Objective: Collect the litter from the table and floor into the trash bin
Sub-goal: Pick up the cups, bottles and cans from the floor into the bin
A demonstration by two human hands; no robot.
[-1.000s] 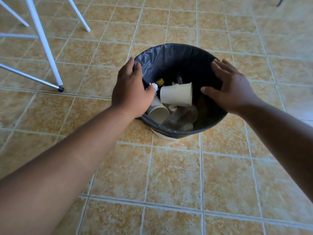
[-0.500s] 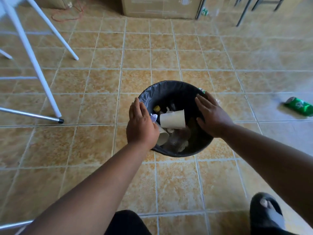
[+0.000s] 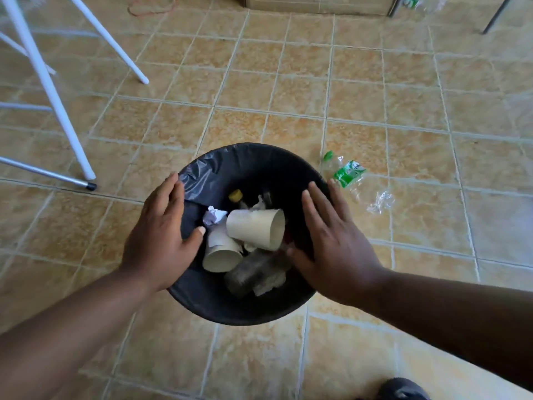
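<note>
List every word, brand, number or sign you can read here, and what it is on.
No text can be read.
Green label of the crushed bottle on the floor: white lettering, too blurred.
Green label of the far bottle at the top edge: too small.
The cups, bin and box: no print visible.

Left hand (image 3: 161,235), right hand (image 3: 336,246) flat, fingers straight (arms extended)

Cups (image 3: 253,230) in bin (image 3: 248,310); hands on its rim; bottle (image 3: 347,173) right, on floor
</note>
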